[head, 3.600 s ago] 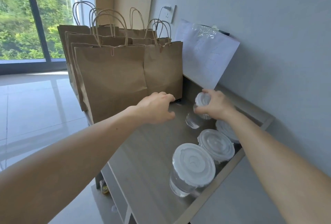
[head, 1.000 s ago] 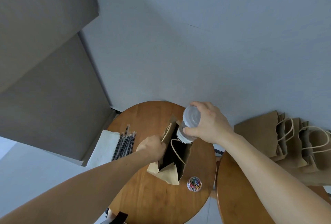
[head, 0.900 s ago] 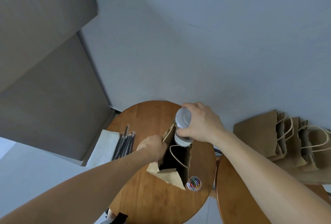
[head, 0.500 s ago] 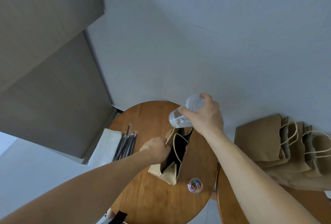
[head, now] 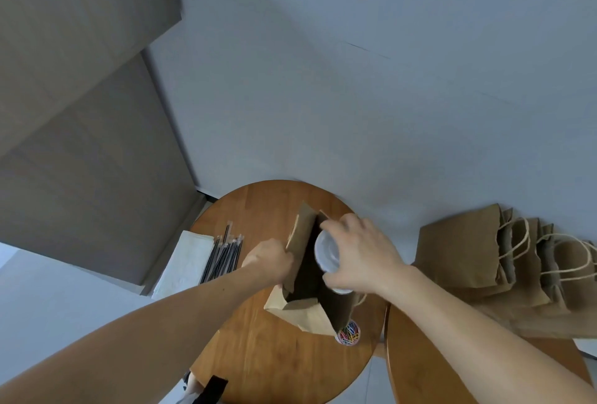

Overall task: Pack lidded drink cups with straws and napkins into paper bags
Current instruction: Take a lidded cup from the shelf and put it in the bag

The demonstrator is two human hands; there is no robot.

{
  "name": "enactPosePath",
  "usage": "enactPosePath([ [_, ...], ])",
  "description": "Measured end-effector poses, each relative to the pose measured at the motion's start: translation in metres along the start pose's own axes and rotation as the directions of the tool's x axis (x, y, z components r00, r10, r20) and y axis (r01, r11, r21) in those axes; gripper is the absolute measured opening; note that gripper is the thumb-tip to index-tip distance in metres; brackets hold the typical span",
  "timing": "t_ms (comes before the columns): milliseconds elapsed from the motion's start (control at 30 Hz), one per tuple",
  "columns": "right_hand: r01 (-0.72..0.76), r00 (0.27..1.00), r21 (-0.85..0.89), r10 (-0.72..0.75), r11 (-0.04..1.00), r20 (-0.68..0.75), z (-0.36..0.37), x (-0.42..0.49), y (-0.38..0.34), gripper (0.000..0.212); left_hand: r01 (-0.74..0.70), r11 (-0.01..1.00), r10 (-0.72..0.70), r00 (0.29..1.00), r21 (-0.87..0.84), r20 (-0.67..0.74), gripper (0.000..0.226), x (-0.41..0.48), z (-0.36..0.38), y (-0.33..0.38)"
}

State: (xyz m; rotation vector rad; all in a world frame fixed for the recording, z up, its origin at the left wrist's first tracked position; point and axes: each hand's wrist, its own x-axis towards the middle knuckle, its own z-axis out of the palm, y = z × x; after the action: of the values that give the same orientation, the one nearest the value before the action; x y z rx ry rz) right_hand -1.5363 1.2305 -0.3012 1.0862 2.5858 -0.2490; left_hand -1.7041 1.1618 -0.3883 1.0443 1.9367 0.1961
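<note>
While the right hand (head: 361, 258) is gripping the lidded cup (head: 327, 255) from above, fingers curled round its rim, the left hand (head: 268, 261) is pinching the nine o'clock lip of the paper bag (head: 303, 310) and holding its mouth apart. The cup is sitting in the bag's opening, lid not yet below the rim, so I judge this bag's first item only half packed. Straws (head: 223, 258) and napkins (head: 187, 261) are lying untouched at nine o'clock of the bag, waiting to be added. Flat bags (head: 468, 258) are lying stacked at three o'clock, suggesting more packing is remaining.
</note>
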Motion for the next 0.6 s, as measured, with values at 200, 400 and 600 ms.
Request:
enactPosePath([
  [200, -0.004, 0.99, -0.007, 0.005, 1.0, 0.141, 0.059, 0.023, -0.01, 0.094, -0.054, 0.998, 0.053, 0.998, 0.028, 0.03, 0.017, -0.014, 0.003, 0.007],
  [400, -0.159, 0.964, 0.052, 0.143, 0.986, 0.225, 0.115, 0.049, -0.021, 0.098, -0.015, 0.995, 0.02, 0.999, 0.102, -0.05, 0.023, -0.019, 0.0, -0.003],
  [600, -0.177, 0.957, 0.046, 0.161, 0.983, 0.239, 0.162, 0.074, -0.041, 0.091, 0.014, 0.976, 0.003, 0.997, 0.218, -0.078, 0.027, -0.017, -0.01, -0.016],
])
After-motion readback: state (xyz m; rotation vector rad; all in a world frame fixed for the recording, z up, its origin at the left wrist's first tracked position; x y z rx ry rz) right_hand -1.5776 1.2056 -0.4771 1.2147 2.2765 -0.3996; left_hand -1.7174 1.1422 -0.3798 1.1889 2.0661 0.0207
